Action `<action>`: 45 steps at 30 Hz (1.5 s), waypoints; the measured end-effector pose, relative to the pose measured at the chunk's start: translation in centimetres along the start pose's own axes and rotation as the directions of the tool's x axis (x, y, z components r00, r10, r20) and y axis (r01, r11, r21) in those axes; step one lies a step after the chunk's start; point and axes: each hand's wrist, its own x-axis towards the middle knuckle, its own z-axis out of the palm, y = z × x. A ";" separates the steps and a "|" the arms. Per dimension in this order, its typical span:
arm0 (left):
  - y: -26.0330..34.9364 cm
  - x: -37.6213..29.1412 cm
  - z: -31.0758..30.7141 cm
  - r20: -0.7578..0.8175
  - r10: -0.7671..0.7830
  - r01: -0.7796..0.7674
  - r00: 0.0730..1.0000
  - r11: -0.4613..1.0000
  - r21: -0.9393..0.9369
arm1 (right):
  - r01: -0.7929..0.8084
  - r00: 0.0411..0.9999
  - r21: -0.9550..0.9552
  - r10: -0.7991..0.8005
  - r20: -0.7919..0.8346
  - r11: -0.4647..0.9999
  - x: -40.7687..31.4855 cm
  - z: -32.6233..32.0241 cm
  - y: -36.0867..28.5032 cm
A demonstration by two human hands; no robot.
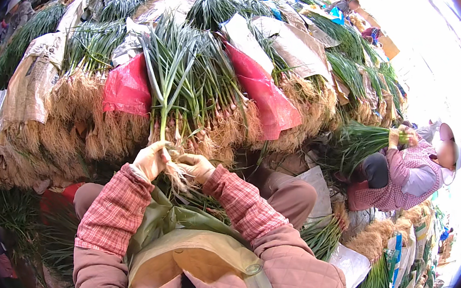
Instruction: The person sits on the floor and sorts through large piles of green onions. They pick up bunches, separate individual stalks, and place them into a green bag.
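Note:
My left hand (151, 160) is closed around the base of a single long green garlic plant (163, 122), held upright. Its leaves fan out over the pile beyond, and its pale roots (177, 175) hang below my fingers. Close beside the bulb is my right hand (195, 167), fingertips bent together near the roots; whether they pinch a strip of the plant is too small to tell. Directly in front lies a heap of green garlic (203, 82), roots towards me. A green plastic apron (189, 219) and loose stalks cover my lap.
Red plastic sheeting (257, 92) lies on both sides of the heap. More bundles (81, 82) with hanging roots stretch left and right among woven sacks (35, 77). A person (413, 171) at the right holds a garlic bundle (361, 143). Other stalks (324, 230) lie by my right knee.

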 end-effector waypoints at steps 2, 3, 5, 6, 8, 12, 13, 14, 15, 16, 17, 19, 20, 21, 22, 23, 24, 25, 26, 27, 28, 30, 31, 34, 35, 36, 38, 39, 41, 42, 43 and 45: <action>-0.2 -0.5 -0.9 -0.079 -0.055 0.055 0.995 0.998 -0.006 | 0.019 0.994 -0.396 -0.058 -0.087 0.918 0.4 0.0 -2.3; -0.6 -1.7 2.5 -0.298 -0.050 0.066 0.953 0.997 0.045 | 0.068 0.981 -0.596 -0.161 -0.104 0.800 0.6 -0.5 -2.2; -1.8 -1.8 1.1 -0.391 -0.058 0.059 0.919 0.998 -0.010 | 0.118 0.990 -0.448 -0.142 -0.020 0.886 1.3 1.4 -4.5; -2.0 -1.5 0.0 -0.338 -0.132 0.144 0.932 0.990 0.012 | 0.190 0.968 -0.640 -0.249 -0.002 0.744 1.9 0.9 -3.3; -1.6 -2.1 -0.3 -0.342 -0.200 0.207 0.918 0.978 -0.016 | 0.293 0.937 -0.706 -0.341 0.077 0.645 3.2 1.1 -2.1; -2.2 -3.5 0.9 -0.296 -0.290 0.284 0.910 0.957 -0.063 | 0.184 0.892 -0.827 -0.443 -0.086 0.531 4.5 0.8 -2.9; -2.5 -3.8 1.0 -0.313 -0.273 0.278 0.910 0.960 -0.029 | 0.020 0.884 -0.787 -0.378 -0.274 0.617 4.6 0.3 -2.9; -1.8 -4.4 1.3 -0.255 -0.228 0.235 0.940 0.972 -0.004 | -0.125 0.843 -0.708 -0.301 -0.445 0.695 4.7 -0.2 -2.9; -1.1 -5.0 1.5 -0.184 -0.188 0.195 0.965 0.981 0.019 | -0.139 0.895 0.081 0.160 -0.416 0.987 3.5 0.6 -1.9; -0.3 -5.2 0.9 -0.083 -0.102 0.105 0.991 0.994 0.031 | -0.244 0.959 -0.681 0.277 -0.062 0.691 2.1 1.7 -1.8; 0.4 -5.3 0.7 -0.011 0.010 -0.009 1.000 0.999 0.039 | -0.176 0.932 -0.872 0.362 0.001 0.456 1.7 2.2 -2.3; 1.6 -5.4 1.7 -0.062 0.207 -0.205 0.976 0.978 0.040 | -0.139 0.953 -0.915 0.304 -0.019 0.379 1.9 1.9 -3.6; 1.7 -4.1 -0.1 0.026 0.285 -0.286 0.958 0.958 0.021 | -0.210 0.975 -0.801 0.177 -0.131 0.561 2.8 1.3 -4.3; 2.0 -4.2 0.8 -0.055 0.269 -0.271 0.961 0.962 -0.022 | -0.239 0.960 -0.642 0.078 -0.269 0.728 3.5 0.9 -4.8; 2.1 -3.8 1.0 -0.057 0.242 -0.244 0.969 0.970 -0.018 | -0.297 0.943 -0.742 0.061 -0.328 0.601 4.5 1.2 -6.2; 1.9 -3.4 1.0 -0.059 0.215 -0.216 0.975 0.976 -0.013 | -0.353 0.924 -0.817 0.032 -0.381 0.457 5.6 1.7 -7.4; 1.4 -2.8 0.8 -0.028 0.174 -0.175 0.984 0.982 -0.075 | -0.430 0.900 -0.789 0.139 -0.413 0.439 6.8 1.8 -6.8; 1.1 -2.2 0.0 0.012 0.113 -0.113 0.993 0.992 -0.063 | -0.367 0.930 -0.869 0.091 -0.357 0.333 7.4 1.2 -5.9; 0.8 -1.6 -0.6 0.023 0.106 -0.104 0.994 0.991 -0.085 | -0.345 0.935 -0.818 0.092 -0.343 0.460 8.5 -0.6 -4.8; 0.6 -1.2 -0.5 0.039 0.094 -0.089 0.995 0.989 -0.114 | -0.326 0.938 -0.751 0.096 -0.334 0.574 9.0 -2.6 -4.2; 1.5 -2.1 -0.4 0.021 0.145 -0.142 0.989 0.985 -0.098 | -0.344 0.900 -0.307 0.219 -0.376 0.887 7.8 -0.4 -7.4; 2.3 -2.3 0.0 0.112 0.257 -0.240 0.960 0.960 -0.144 | -0.037 0.978 0.063 0.049 -0.203 0.997 5.0 -3.9 -9.0; 2.4 -2.3 0.6 0.124 0.302 -0.278 0.945 0.943 -0.182 | 0.082 0.992 0.164 -0.065 -0.105 0.983 4.0 -4.8 -8.9; 1.6 -1.5 0.5 -0.146 0.156 -0.160 0.977 0.987 -0.019 | -0.053 0.996 -0.172 0.040 -0.076 0.984 1.5 1.0 -5.9; 0.2 -0.7 -1.1 -0.201 0.113 -0.108 0.973 0.994 0.037 | 0.098 0.995 -0.700 -0.089 0.049 0.707 0.4 2.7 -5.9; 0.4 -1.7 1.4 -0.249 0.018 -0.022 0.968 1.000 -0.012 | 0.080 0.997 -0.732 -0.061 0.053 0.676 -0.3 4.1 -5.7; -0.9 -1.0 -0.1 -0.237 0.004 0.010 0.972 0.998 0.061 | 0.100 0.993 -0.713 -0.030 0.111 0.694 -0.8 4.5 -4.0; -1.0 -1.4 1.4 -0.306 0.023 -0.004 0.952 0.998 0.063 | -0.021 1.000 -0.488 0.011 -0.024 0.873 -0.7 4.3 -4.2; -0.1 -2.8 0.6 -0.146 -0.029 0.046 0.989 0.992 0.118 | -0.128 0.975 -0.181 0.091 -0.203 0.975 1.0 2.3 -4.5; -0.1 -3.1 0.9 -0.194 -0.047 0.077 0.980 0.986 0.146 | -0.141 0.957 -0.156 0.094 -0.273 0.978 2.0 0.8 -4.4; -0.3 -3.2 0.9 -0.211 -0.078 0.117 0.974 0.977 0.181 | -0.185 0.957 -0.172 0.137 -0.257 0.968 3.0 0.4 -4.8; -1.1 -3.7 0.5 -0.214 -0.112 0.145 0.971 0.978 0.149 | -0.268 0.926 -0.071 0.237 -0.293 0.961 4.2 2.5 -5.1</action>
